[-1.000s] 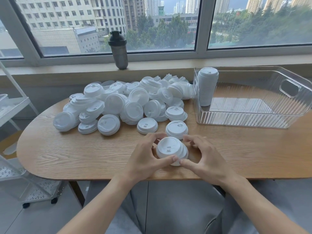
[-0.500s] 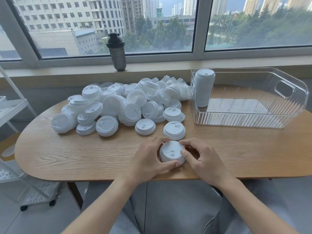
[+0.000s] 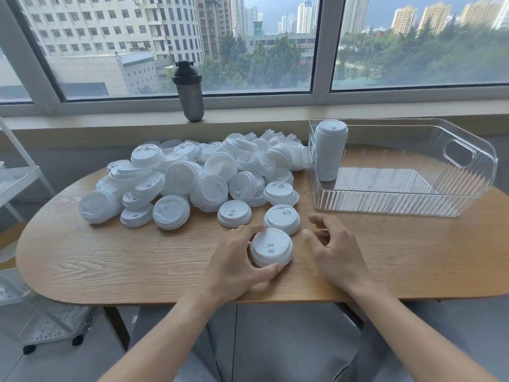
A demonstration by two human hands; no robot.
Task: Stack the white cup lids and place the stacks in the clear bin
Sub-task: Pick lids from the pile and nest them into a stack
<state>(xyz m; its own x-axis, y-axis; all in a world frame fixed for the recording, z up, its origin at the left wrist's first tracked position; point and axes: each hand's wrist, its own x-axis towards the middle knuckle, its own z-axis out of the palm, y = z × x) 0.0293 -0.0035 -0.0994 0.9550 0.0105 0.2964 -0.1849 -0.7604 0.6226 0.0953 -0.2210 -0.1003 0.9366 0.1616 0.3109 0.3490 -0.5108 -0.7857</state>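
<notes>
Left hand (image 3: 237, 264) grips short lid stack (image 3: 271, 250) at near edge, right hand (image 3: 334, 250) loosely curled, empty; one-sided hold risks toppling it.

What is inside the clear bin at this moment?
The clear bin holds one tall stack of white lids, upright in its left rear corner. The remaining floor appears bare. How many lids the stack contains cannot be counted.
</notes>
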